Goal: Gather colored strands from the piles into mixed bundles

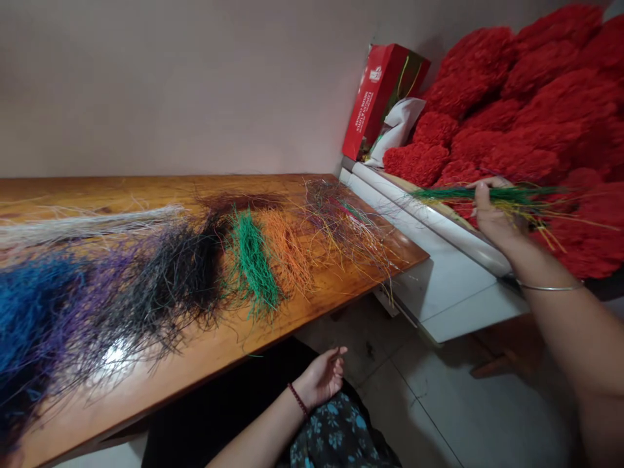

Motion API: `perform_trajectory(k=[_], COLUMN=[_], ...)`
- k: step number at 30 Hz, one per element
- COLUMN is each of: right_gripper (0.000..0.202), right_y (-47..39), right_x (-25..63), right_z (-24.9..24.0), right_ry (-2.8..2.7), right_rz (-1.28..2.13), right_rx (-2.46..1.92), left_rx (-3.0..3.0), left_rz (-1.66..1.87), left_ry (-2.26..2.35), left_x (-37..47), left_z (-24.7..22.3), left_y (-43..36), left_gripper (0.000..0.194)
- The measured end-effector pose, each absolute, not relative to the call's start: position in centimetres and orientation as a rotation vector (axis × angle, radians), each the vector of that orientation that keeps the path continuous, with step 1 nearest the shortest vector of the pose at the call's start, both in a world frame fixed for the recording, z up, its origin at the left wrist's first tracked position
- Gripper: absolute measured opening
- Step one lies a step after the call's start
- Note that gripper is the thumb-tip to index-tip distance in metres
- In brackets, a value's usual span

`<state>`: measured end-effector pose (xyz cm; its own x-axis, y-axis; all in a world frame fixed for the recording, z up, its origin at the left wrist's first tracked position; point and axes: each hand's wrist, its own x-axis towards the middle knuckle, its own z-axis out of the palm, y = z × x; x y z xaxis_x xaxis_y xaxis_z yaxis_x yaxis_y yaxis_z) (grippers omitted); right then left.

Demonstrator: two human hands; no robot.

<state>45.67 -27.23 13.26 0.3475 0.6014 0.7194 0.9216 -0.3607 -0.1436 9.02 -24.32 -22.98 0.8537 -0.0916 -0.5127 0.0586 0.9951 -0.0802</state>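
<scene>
My right hand, with a metal bangle on its wrist, grips a bundle of green and yellow strands in front of the red fluffy pile. The strands stick out on both sides of the fist. My left hand, with a dark bead bracelet, rests palm up over my patterned clothing, its fingers loosely curled and nothing seen in them. On the wooden table lie a green bundle, an orange bundle and a loose mixed tangle near the right end.
Black, purple, blue and white strands cover the table's left part. Red fluffy bundles pile up at the right, beside a red box and white plastic. A white surface adjoins the table.
</scene>
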Motion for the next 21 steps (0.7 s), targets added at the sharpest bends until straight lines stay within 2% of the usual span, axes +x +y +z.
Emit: perform_trajectory(k=[5, 12, 21], right_gripper=[0.037, 0.041, 0.048], right_y=[-25.6, -24.3, -23.6], right_x=[43.8, 42.7, 41.2], right_z=[13.6, 14.8, 16.9], right_ry=[-1.454, -1.442, -1.270], right_rz=[-1.057, -1.312, -1.333], right_rx=[-1.903, -1.939, -1.917], left_rx=[-0.051, -0.067, -0.061], left_rz=[-0.070, -0.072, -0.056], left_ry=[0.576, 0.573, 0.570], left_x=[9.0, 8.9, 8.9], left_z=[-22.9, -22.7, -22.7], left_y=[-24.3, -24.2, -24.2], left_gripper=[0.017, 0.016, 0.016])
